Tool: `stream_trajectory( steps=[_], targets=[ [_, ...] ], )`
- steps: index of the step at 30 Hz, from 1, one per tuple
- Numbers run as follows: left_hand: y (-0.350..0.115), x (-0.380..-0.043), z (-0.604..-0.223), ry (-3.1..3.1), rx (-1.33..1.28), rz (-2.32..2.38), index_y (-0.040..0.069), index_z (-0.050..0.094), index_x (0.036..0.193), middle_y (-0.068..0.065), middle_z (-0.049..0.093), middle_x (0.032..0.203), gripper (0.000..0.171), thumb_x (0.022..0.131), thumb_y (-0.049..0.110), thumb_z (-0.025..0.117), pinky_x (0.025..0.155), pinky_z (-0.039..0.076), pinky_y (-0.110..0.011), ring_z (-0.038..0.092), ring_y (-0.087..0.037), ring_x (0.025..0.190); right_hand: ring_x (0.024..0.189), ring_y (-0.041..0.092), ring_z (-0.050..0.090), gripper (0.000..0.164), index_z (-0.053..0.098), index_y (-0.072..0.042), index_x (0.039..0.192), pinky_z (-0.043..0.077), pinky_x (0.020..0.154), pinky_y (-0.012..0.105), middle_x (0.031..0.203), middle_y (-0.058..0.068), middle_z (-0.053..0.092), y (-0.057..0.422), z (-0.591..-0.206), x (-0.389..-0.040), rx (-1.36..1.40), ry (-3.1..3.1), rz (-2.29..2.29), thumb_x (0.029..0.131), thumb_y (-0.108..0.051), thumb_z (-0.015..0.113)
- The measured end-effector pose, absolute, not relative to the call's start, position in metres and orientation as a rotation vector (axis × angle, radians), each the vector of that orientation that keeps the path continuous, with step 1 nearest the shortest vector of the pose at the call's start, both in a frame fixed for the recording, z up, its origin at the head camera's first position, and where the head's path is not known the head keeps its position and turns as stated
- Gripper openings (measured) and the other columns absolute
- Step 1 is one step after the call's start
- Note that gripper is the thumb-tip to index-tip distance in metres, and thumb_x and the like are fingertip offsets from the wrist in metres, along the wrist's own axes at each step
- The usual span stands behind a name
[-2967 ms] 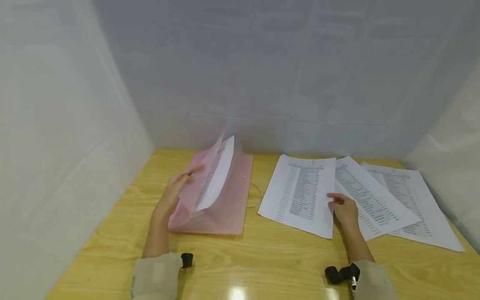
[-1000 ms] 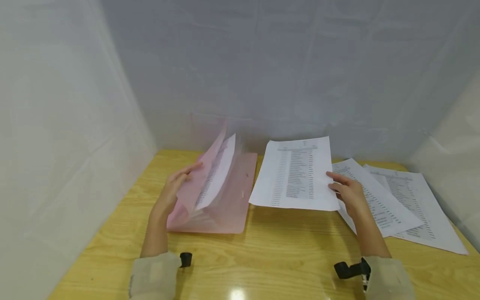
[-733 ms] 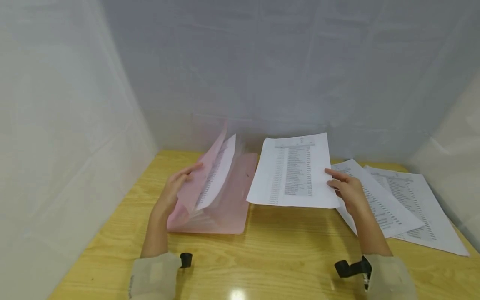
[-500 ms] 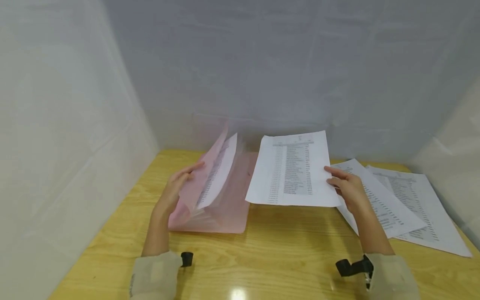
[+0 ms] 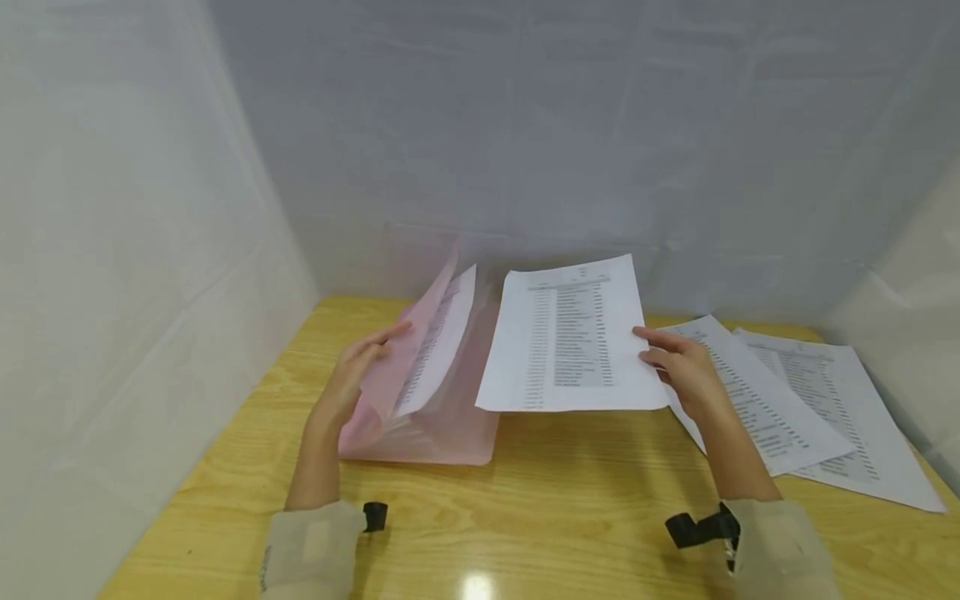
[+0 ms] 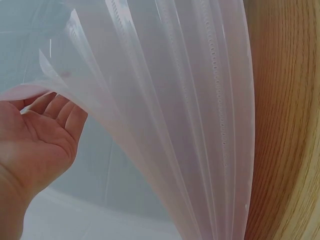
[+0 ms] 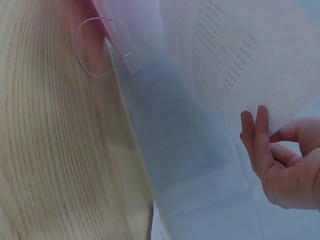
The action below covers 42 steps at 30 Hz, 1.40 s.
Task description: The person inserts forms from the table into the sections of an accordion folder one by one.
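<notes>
A pink translucent expanding file folder [image 5: 457, 446] stands partly spread on the left of the table, with a printed sheet [image 5: 442, 350] showing between its leaves. My left hand [image 5: 351, 379] holds its raised pink cover by the left side. In the left wrist view the folder's pleated pockets [image 6: 165, 100] fan out beside that hand [image 6: 42, 145]. With my right hand [image 5: 686, 367] I pinch the right edge of a printed sheet of paper [image 5: 573, 342], lifted above the table and near the folder's right side. The right wrist view shows the thumb and fingers [image 7: 262, 130] at the sheet's edge.
Two more printed sheets overlap at the right, a nearer one [image 5: 757, 408] and a farther one [image 5: 855, 417]. A thin elastic loop [image 7: 76, 47] hangs from the folder. Pale sheeting [image 5: 570, 125] encloses the wooden table [image 5: 525, 517] behind and at the sides.
My right hand has lifted the printed sheet off the table and carried it left toward the folder. My left hand has stayed at the folder's cover.
</notes>
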<state>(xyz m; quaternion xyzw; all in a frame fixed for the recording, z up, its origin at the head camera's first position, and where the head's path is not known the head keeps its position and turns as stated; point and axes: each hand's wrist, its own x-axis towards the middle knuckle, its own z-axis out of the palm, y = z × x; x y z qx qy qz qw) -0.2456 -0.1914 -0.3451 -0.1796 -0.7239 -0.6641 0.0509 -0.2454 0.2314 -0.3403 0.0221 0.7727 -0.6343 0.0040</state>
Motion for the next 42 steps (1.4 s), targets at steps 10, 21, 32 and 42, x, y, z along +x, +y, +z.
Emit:
stream_trajectory(
  steps=[10, 21, 32, 42],
  targets=[
    [-0.191, -0.247, -0.341, -2.221, -0.536, -2.004, -0.006, 0.050, 0.128, -0.013, 0.047, 0.133, 0.038, 0.094, 0.005, 0.036, 0.104, 0.013, -0.040, 0.030, -0.016, 0.129, 0.089, 0.010, 0.055, 0.046, 0.043, 0.000, 0.135, 0.047, 0.071, 0.023, 0.136, 0.019, 0.040, 0.221, -0.336, -0.252, 0.033, 2.394, -1.995, 0.091, -0.006, 0.052],
    [-0.192, -0.248, -0.340, -2.222, -0.556, -1.993, -0.006, 0.050, 0.127, -0.014, 0.047, 0.133, 0.038, 0.094, 0.005, 0.035, 0.104, 0.013, -0.040, 0.030, -0.016, 0.129, 0.097, 0.018, 0.053, 0.046, 0.044, 0.000, 0.135, 0.047, 0.072, 0.024, 0.136, 0.019, 0.040, 0.213, -0.336, -0.264, -0.033, 2.358, -1.932, 0.090, -0.006, 0.053],
    [-0.192, -0.249, -0.343, -2.229, -0.585, -1.993, -0.006, 0.050, 0.128, -0.016, 0.046, 0.133, 0.038, 0.095, 0.005, 0.034, 0.103, 0.013, -0.041, 0.030, -0.018, 0.129, 0.089, 0.015, 0.054, 0.045, 0.046, 0.003, 0.132, 0.047, 0.069, 0.023, 0.129, 0.024, 0.045, 0.199, -0.330, -0.278, -0.057, 2.337, -1.920, 0.088, -0.003, 0.054],
    [-0.191, -0.246, -0.344, -2.245, -0.573, -1.998, -0.006, 0.050, 0.127, -0.015, 0.046, 0.133, 0.038, 0.095, 0.006, 0.036, 0.102, 0.014, -0.041, 0.031, -0.018, 0.127, 0.088, 0.018, 0.056, 0.042, 0.049, 0.006, 0.129, 0.047, 0.071, 0.026, 0.123, 0.025, 0.050, 0.181, -0.334, -0.283, -0.077, 2.410, -1.913, 0.087, -0.001, 0.052]
  ],
)
